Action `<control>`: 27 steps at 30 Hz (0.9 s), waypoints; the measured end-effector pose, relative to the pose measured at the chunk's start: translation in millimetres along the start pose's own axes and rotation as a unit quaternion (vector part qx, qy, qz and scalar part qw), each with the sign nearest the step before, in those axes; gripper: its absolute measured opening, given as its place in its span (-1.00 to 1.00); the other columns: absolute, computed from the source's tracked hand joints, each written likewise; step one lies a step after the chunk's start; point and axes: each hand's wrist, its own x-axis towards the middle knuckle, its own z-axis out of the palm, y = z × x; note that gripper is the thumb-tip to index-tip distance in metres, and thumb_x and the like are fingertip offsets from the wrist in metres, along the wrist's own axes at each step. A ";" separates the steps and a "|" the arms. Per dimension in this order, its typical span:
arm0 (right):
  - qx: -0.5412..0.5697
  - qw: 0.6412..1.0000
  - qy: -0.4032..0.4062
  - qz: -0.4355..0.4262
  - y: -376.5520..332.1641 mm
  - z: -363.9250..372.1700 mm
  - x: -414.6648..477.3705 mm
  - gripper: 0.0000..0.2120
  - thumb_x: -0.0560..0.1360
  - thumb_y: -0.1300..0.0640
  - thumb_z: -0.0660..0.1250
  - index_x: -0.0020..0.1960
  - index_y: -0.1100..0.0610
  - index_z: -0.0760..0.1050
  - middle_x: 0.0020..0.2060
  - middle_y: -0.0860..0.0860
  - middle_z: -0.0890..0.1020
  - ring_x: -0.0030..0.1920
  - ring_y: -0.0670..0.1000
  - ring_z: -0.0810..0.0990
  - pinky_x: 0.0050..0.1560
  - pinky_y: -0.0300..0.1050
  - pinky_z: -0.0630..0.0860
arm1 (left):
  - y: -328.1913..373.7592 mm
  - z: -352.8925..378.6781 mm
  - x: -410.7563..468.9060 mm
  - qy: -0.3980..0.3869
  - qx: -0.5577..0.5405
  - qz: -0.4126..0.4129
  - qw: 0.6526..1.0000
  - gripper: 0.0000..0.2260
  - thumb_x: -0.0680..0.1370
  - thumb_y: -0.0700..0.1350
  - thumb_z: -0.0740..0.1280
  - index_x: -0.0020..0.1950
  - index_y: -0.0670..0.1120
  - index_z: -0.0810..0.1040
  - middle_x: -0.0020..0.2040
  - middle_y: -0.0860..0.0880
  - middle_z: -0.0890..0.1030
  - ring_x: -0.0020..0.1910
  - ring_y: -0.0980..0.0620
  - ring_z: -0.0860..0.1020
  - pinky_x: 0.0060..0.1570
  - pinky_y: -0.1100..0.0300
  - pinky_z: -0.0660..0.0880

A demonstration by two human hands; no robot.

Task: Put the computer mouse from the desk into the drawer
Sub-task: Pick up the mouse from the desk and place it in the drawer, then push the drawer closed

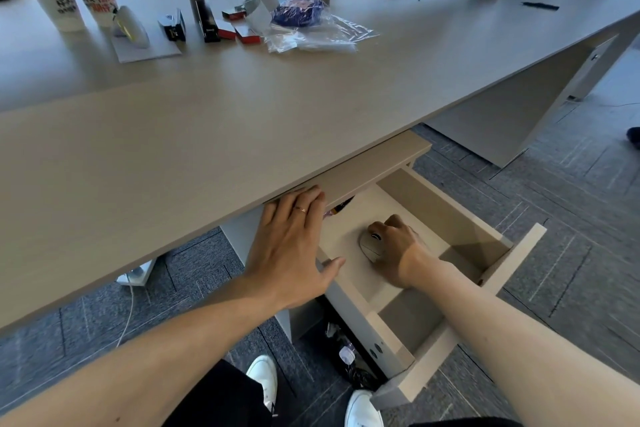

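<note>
- Surface point(242, 107): matt, smooth wood-look laminate.
- Drawer point(446, 215): smooth, matt pale board.
- Mouse point(370, 246): smooth grey plastic.
- Bag point(325, 36): clear, crinkled glossy plastic.
- Floor point(571, 218): rough grey carpet.

Pretty bright daylight overall, cool and a bit bluish, coming in from the far side at the top, where the counter point(311, 87) picks up a pale washed-out sheen. The plastic bag point(322, 35) catches small glare spots. Under the counter it gets noticeably dimmer, and the open drawer point(460, 218) has a soft shadow in its right corner. The left hand point(294, 250) throws a faint shadow below it. Wide-angle lens for sure: the counter edge bows and the forearms balloon at the bottom corners. Stuff at the far top edge is soft and smeary; printed labels there are unreadable. The middle is reasonably sharp.
</note>
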 end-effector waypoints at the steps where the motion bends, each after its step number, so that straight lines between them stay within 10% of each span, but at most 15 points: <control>1: -0.001 1.000 0.001 0.003 -0.5 -0.2 -0.5 -0.37 0.45 0.06 0.40 0.48 0.00 0.31 0.27 0.09 0.38 0.22 0.19 0.48 0.16 0.04 0.50 | 0.0 0.1 -0.1 0.000 0.001 0.000 1.000 -0.15 0.40 0.36 0.31 0.51 -0.15 0.27 0.51 -0.10 0.36 0.41 -0.09 0.33 0.32 -0.01 0.29; 11: 0.037 0.989 0.145 0.021 13.4 -60.3 -43.0 -0.37 0.51 -0.17 0.32 0.49 0.09 0.31 0.35 0.09 0.42 0.37 0.17 0.39 0.26 0.06 0.46 | 0.4 -3.8 -1.4 -0.019 0.019 -0.005 1.000 -0.14 0.43 0.38 0.27 0.54 -0.15 0.22 0.54 -0.12 0.33 0.46 -0.10 0.29 0.36 -0.04 0.28; 17: -0.011 0.974 0.203 0.098 47.8 -56.4 -99.5 -0.31 0.54 -0.22 0.22 0.54 0.09 0.18 0.55 0.17 0.19 0.57 0.20 0.06 0.51 0.16 0.08 | 6.0 -11.0 -2.8 -0.036 0.020 -0.012 0.999 -0.13 0.45 0.40 0.25 0.57 -0.11 0.13 0.59 -0.09 0.24 0.52 -0.08 0.21 0.42 -0.01 0.19; 21: 0.187 0.940 0.202 0.201 50.4 -35.1 -122.1 -0.10 0.54 -0.13 0.31 0.61 0.16 -0.16 0.60 0.21 -0.09 0.59 0.22 -0.10 0.54 0.20 0.01 | 10.7 -17.8 -3.6 -0.062 0.003 -0.023 0.998 -0.07 0.47 0.40 0.23 0.62 -0.08 -0.06 0.65 -0.06 0.04 0.59 -0.06 0.04 0.51 0.00 0.04; 27: 0.414 0.853 0.180 0.262 44.6 -19.3 -130.7 -0.17 0.63 -0.02 0.18 0.59 0.16 -0.34 0.62 0.12 0.01 0.57 0.20 0.14 0.48 0.11 0.17 | 19.7 -24.8 -5.4 -0.092 -0.057 -0.069 0.992 -0.03 0.44 0.48 0.15 0.64 -0.06 -0.07 0.66 -0.02 0.00 0.60 -0.02 0.01 0.52 0.00 -0.01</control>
